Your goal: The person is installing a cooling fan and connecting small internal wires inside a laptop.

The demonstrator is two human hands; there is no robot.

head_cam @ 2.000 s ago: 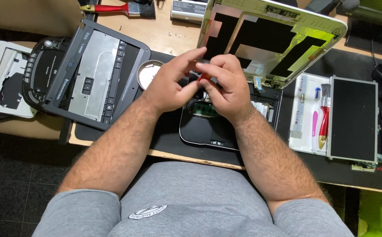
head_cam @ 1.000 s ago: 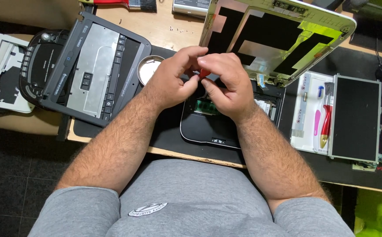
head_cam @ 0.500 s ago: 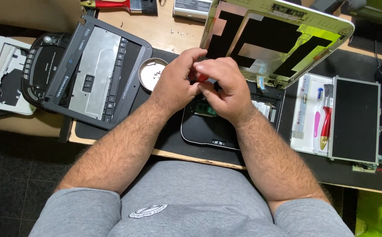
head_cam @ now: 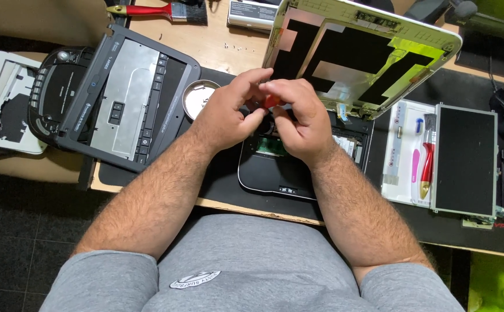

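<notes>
My left hand and my right hand meet above a dismantled black laptop base on a black mat. Between the fingers of my right hand a small red-handled tool shows; most of it is hidden. My left fingertips touch the same spot from the left. A green circuit board is exposed in the base under my hands. The laptop's lid, white-rimmed with black and silver patches inside, stands tilted just behind them.
A small round metal dish sits left of my hands. A keyboard bezel panel leans over a black player at left. A white tray with tools and a removed screen panel lie right; a red-handled brush lies far back.
My hands stay together over the laptop base, with small finger shifts around the red tool. The view has shifted slightly.
</notes>
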